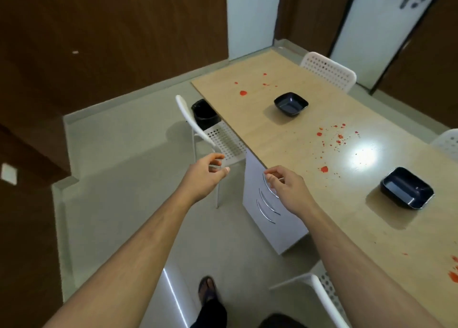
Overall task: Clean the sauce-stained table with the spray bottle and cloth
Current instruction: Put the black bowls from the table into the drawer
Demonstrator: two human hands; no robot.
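Note:
A long light-wood table (292,139) runs from the far middle to the near right. Red sauce stains (330,139) spot its middle, more red spots (244,92) lie near its far end, and a smear (453,275) sits at the near right edge. My left hand (205,174) hovers over the floor left of the table, fingers loosely curled, holding nothing. My right hand (285,183) hangs by the table's left edge above a drawer unit, fingers loosely curled and empty. No spray bottle or cloth is in view.
Two black square bowls (291,103) (406,187) stand on the table. A white drawer unit (270,216) sits under its left edge. White perforated chairs (213,134) (329,69) (324,298) surround it. A black bin (204,113) stands on the floor behind the left chair.

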